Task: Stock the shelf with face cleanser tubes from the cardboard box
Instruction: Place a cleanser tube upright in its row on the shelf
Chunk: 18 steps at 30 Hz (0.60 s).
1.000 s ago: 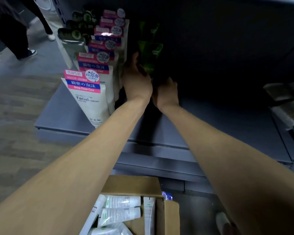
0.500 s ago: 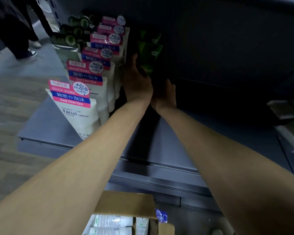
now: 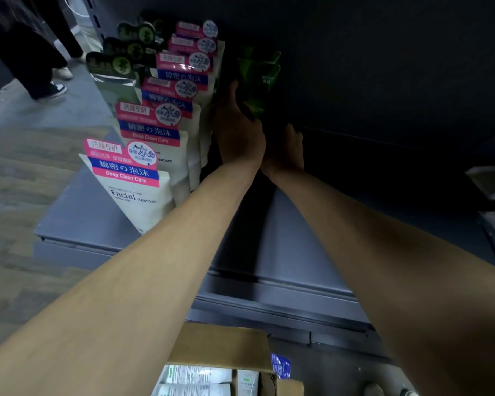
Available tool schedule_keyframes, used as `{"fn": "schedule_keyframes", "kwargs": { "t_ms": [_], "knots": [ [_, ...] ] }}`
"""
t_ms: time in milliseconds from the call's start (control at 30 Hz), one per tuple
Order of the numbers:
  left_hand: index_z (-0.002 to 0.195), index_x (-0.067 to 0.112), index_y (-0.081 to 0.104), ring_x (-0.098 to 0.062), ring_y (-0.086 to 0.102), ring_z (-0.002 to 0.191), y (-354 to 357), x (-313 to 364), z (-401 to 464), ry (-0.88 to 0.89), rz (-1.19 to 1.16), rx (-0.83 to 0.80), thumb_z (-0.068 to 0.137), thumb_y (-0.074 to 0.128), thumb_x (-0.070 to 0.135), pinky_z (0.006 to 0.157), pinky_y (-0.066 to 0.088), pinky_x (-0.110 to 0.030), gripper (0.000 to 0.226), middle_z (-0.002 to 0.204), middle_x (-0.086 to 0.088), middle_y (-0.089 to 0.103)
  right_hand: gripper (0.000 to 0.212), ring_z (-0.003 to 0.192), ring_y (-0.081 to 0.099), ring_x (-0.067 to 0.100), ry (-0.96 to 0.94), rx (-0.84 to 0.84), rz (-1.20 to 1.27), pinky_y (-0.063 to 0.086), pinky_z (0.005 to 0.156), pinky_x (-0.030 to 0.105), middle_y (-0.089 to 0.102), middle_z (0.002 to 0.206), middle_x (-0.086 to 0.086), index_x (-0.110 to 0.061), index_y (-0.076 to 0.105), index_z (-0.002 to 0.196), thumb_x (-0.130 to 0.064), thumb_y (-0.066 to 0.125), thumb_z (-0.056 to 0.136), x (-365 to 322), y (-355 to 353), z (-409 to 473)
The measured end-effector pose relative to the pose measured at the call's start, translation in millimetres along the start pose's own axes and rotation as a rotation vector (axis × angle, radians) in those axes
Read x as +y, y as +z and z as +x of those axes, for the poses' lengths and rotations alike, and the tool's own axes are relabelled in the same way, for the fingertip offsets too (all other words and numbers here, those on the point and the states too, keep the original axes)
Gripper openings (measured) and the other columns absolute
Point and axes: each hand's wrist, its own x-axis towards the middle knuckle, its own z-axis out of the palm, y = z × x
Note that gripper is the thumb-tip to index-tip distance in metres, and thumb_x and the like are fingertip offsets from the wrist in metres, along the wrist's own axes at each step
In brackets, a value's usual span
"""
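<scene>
Head view: both hands (image 3: 240, 132) around green tubes (image 3: 259, 78) on the shelf (image 3: 312, 230), grip too dark to tell.

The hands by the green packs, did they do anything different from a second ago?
Hardly. The left hand stays against the dark green cleanser packs at the back of the grey metal shelf, and the right hand stays low beside it. Only the view shifted: the brown cardboard box sits lower in the picture, showing fewer white tubes. The pink-labelled white tubes stand unmoved.
</scene>
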Motion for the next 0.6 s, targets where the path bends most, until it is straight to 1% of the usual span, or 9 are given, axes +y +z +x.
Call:
{"fn": "schedule_keyframes", "kwargs": {
  "t_ms": [167,267,367,433,467,533,600],
  "knots": [
    [0.144,0.007,0.042,-0.024,0.04,0.135,1.2,-1.3,-1.6,0.008,-0.043,-0.004,0.096,0.046,0.002,0.112,0.031,-0.032,0.049,0.143,-0.014,0.045,0.04,0.131,0.041,0.028,-0.01,-0.004,-0.029,0.034,0.098,0.03,0.047,0.141,0.007,-0.016,0.044,0.142,-0.028,0.043,0.103,-0.1,0.4,0.9],
    [0.144,0.007,0.041,-0.025,0.041,0.135,0.8,-6.3,-1.3,0.018,-0.035,-0.021,0.095,0.048,0.003,0.112,0.032,-0.035,0.05,0.143,-0.015,0.046,0.039,0.13,0.042,0.028,-0.012,-0.004,-0.022,0.033,0.093,0.027,0.048,0.141,0.007,-0.016,0.046,0.14,-0.027,0.044,0.103,0.3,-0.3,0.5],
    [0.143,0.006,0.042,-0.024,0.048,0.131,-2.2,-14.9,-8.6,0.05,-0.09,-0.036,0.096,0.051,0.011,0.109,0.04,-0.037,0.048,0.14,-0.013,0.051,0.036,0.126,0.046,0.03,0.0,-0.035,-0.004,0.036,0.086,0.026,0.053,0.135,0.009,-0.015,0.051,0.135,-0.027,0.044,0.101,4.2,2.0,-8.3],
    [0.141,0.006,0.043,-0.02,0.05,0.129,-6.8,-18.7,-16.3,0.036,-0.121,-0.055,0.096,0.053,0.011,0.107,0.042,-0.033,0.046,0.139,-0.011,0.053,0.034,0.119,0.052,0.033,-0.028,-0.031,-0.042,0.038,0.085,0.029,0.058,0.127,0.011,-0.012,0.054,0.128,-0.027,0.042,0.1,8.2,5.3,-17.4],
    [0.14,0.006,0.045,-0.019,0.051,0.127,-9.2,-19.8,-19.0,0.034,-0.121,-0.055,0.096,0.053,0.01,0.106,0.042,-0.031,0.045,0.137,-0.011,0.054,0.035,0.117,0.053,0.034,-0.056,-0.025,-0.077,0.037,0.085,0.03,0.058,0.126,0.011,-0.011,0.054,0.128,-0.027,0.042,0.099,10.0,6.2,-21.8],
    [0.136,0.005,0.05,-0.018,0.055,0.123,-12.6,-20.1,-23.6,0.057,-0.108,-0.047,0.095,0.051,0.007,0.104,0.045,-0.032,0.04,0.132,-0.01,0.058,0.038,0.116,0.053,0.034,-0.102,-0.009,-0.144,0.031,0.081,0.028,0.057,0.128,0.01,-0.013,0.053,0.13,-0.031,0.045,0.098,14.4,3.9,-31.2],
    [0.132,0.007,0.054,-0.018,0.058,0.118,-16.7,-14.7,-29.0,0.072,-0.102,-0.063,0.094,0.051,0.007,0.101,0.047,-0.035,0.038,0.127,-0.008,0.061,0.04,0.115,0.054,0.032,-0.113,0.002,-0.146,0.029,0.078,0.026,0.057,0.128,0.009,-0.014,0.054,0.129,-0.036,0.048,0.097,18.3,-2.5,-39.1]
  ]
}}
